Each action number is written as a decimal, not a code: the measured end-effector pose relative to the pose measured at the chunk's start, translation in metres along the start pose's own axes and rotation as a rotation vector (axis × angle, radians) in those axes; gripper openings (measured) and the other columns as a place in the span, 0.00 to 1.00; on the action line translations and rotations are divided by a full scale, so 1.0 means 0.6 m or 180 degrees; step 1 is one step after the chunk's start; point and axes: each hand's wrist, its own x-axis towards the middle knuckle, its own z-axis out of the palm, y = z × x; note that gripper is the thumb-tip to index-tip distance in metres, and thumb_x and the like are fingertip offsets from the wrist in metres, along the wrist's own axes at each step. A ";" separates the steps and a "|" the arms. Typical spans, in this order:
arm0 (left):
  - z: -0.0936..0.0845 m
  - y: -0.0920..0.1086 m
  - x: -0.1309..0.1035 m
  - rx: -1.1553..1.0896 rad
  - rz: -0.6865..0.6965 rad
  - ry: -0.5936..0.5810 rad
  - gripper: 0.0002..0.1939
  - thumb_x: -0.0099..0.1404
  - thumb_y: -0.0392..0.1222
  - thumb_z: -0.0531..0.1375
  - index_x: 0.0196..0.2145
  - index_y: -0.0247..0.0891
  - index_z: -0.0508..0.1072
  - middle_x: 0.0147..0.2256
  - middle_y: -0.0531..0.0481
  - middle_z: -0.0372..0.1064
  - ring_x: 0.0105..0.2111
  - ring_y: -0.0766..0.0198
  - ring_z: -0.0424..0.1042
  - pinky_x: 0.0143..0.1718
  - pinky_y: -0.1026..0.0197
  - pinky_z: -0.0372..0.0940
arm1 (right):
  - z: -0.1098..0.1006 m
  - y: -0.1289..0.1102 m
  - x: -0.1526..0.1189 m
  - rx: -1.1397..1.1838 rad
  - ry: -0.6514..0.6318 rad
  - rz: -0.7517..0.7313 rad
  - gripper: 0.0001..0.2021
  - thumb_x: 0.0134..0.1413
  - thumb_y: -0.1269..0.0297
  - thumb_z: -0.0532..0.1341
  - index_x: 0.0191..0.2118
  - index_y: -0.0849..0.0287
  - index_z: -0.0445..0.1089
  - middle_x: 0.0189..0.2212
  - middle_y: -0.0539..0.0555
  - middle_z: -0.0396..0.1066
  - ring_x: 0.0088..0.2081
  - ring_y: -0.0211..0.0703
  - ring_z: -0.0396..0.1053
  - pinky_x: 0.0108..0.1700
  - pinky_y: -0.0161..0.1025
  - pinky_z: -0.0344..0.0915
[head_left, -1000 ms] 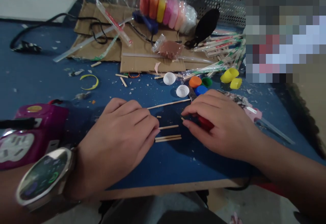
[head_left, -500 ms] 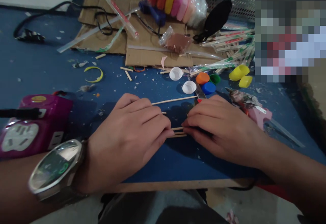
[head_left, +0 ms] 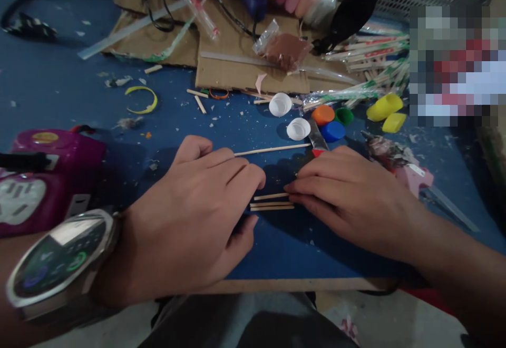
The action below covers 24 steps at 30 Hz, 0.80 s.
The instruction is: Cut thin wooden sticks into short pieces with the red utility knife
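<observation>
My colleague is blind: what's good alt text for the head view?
A right hand pinches the end of a short wooden stick over a blue table, the left hand close by, thumb apart. Two similar sticks lie nearer the wearer, white caps beyond.

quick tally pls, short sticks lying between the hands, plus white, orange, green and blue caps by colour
Short sticks: 3
White caps: 2
Orange cap: 1
Green cap: 1
Blue cap: 1
Total: 8

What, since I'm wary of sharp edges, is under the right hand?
A grey, blade-like strip, red at its near end, shows beyond the right hand; whatever lies beneath the palm is covered.
</observation>
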 end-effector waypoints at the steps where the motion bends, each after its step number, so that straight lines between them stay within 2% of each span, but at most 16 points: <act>1: 0.001 0.000 0.000 -0.0025 -0.0002 -0.0001 0.07 0.73 0.39 0.59 0.46 0.40 0.76 0.40 0.43 0.78 0.39 0.44 0.77 0.50 0.35 0.61 | 0.000 0.000 0.000 0.0018 -0.0011 0.0014 0.11 0.81 0.69 0.61 0.47 0.57 0.82 0.43 0.55 0.85 0.43 0.50 0.78 0.47 0.50 0.64; 8: 0.005 0.000 0.000 -0.0192 -0.0076 0.0026 0.06 0.75 0.38 0.59 0.47 0.40 0.75 0.40 0.46 0.78 0.40 0.47 0.77 0.52 0.37 0.61 | 0.000 -0.002 0.000 0.0026 -0.0010 -0.0039 0.11 0.81 0.69 0.61 0.49 0.59 0.82 0.44 0.56 0.84 0.43 0.51 0.77 0.49 0.51 0.64; 13: 0.003 0.000 -0.001 -0.0304 -0.0132 -0.0022 0.07 0.76 0.35 0.57 0.46 0.42 0.74 0.38 0.49 0.77 0.39 0.50 0.75 0.54 0.39 0.61 | -0.001 -0.004 -0.001 0.0175 -0.0084 -0.0030 0.09 0.80 0.61 0.65 0.52 0.59 0.82 0.44 0.56 0.82 0.45 0.54 0.78 0.51 0.53 0.64; 17: 0.003 0.001 -0.003 -0.0346 -0.0188 -0.0034 0.10 0.72 0.31 0.57 0.47 0.41 0.74 0.38 0.49 0.76 0.39 0.51 0.75 0.54 0.40 0.61 | 0.000 -0.003 -0.002 0.0121 -0.0120 -0.0043 0.09 0.81 0.64 0.63 0.52 0.58 0.81 0.44 0.55 0.81 0.45 0.53 0.77 0.51 0.53 0.63; 24: -0.001 0.002 0.001 -0.0240 -0.0304 -0.0082 0.09 0.75 0.33 0.54 0.44 0.43 0.72 0.39 0.49 0.76 0.38 0.51 0.75 0.52 0.40 0.60 | 0.003 -0.003 -0.002 0.0108 -0.0051 -0.0078 0.08 0.81 0.64 0.63 0.51 0.57 0.82 0.43 0.54 0.81 0.44 0.51 0.77 0.51 0.51 0.63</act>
